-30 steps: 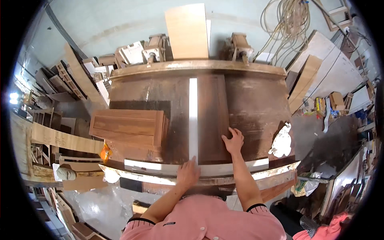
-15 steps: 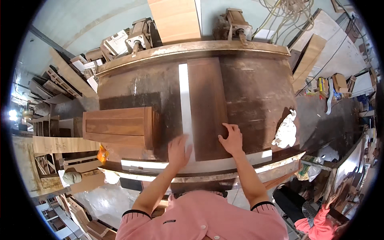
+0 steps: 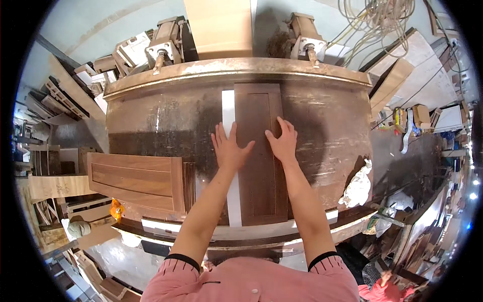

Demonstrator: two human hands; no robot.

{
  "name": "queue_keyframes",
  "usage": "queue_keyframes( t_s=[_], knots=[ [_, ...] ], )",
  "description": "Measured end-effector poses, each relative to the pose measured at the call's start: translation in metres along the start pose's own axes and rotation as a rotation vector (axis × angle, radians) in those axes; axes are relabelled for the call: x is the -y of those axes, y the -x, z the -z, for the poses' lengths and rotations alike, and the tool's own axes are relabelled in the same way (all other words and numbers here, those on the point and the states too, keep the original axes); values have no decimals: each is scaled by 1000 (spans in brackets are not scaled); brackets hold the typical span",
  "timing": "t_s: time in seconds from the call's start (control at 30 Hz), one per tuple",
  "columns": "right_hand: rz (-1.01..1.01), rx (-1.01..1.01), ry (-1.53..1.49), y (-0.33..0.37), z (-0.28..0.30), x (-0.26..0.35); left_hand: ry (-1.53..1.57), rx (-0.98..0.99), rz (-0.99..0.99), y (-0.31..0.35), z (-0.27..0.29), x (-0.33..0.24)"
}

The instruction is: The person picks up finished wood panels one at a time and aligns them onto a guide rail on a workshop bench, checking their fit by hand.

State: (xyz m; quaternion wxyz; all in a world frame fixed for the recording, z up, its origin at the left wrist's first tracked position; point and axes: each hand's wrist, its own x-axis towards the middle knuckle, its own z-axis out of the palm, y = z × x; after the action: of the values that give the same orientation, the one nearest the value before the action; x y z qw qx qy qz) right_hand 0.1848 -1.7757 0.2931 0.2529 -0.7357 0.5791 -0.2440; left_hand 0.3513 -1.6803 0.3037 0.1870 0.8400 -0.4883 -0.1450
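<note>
A long dark wooden panel [image 3: 259, 186] with a recessed centre lies lengthwise on the brown worktable, its far end close to the back rail. Along its left edge runs a white strip [image 3: 233, 201]. My left hand [image 3: 232, 150] is over the strip and the panel's left edge, fingers spread, its thumb pointing to the panel. On the panel's right edge rests my right hand [image 3: 283, 141], thumb and fingers apart. Neither hand grips anything. A second white strip [image 3: 161, 226] lies crosswise along the near table edge, by the panel's near end.
A stack of framed wooden panels [image 3: 136, 182] sits at the left, beside an orange bag [image 3: 116, 209]. A crumpled white cloth [image 3: 357, 185] lies at the right. Two metal cylinders [image 3: 166, 43] stand behind the back rail [image 3: 236, 68]. Another person in red [image 3: 385, 291] is at lower right.
Both hands have moved farther forward along the panel, from near its close end to around its middle. My left hand has come over the white strip. The camera view has shifted slightly.
</note>
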Motion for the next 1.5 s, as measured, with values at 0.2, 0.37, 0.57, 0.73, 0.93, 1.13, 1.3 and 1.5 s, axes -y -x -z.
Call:
queue_keyframes(
  t_s=[0.2,0.37,0.57,0.73,0.93,1.13,1.3,1.5],
  knots=[
    [16,-134,84,4,-18,-1,18,-83,-40,3,-8,5],
    [15,-143,88,5,-17,2,-13,-109,-69,1,-9,5],
    [11,-155,162,6,-18,6,-33,-124,-81,0,-10,6],
    [-29,-139,189,9,-16,12,-43,-101,-77,1,-8,5],
    [-22,-152,185,10,-17,12,-64,-105,-80,0,-8,7],
    [-4,-183,178,9,-18,11,-56,-96,-81,1,-10,7],
    [-23,-148,193,7,-15,16,-55,-59,-58,1,-10,5],
    [-37,-119,186,8,-14,19,-32,-57,-60,2,-8,6]
  ],
)
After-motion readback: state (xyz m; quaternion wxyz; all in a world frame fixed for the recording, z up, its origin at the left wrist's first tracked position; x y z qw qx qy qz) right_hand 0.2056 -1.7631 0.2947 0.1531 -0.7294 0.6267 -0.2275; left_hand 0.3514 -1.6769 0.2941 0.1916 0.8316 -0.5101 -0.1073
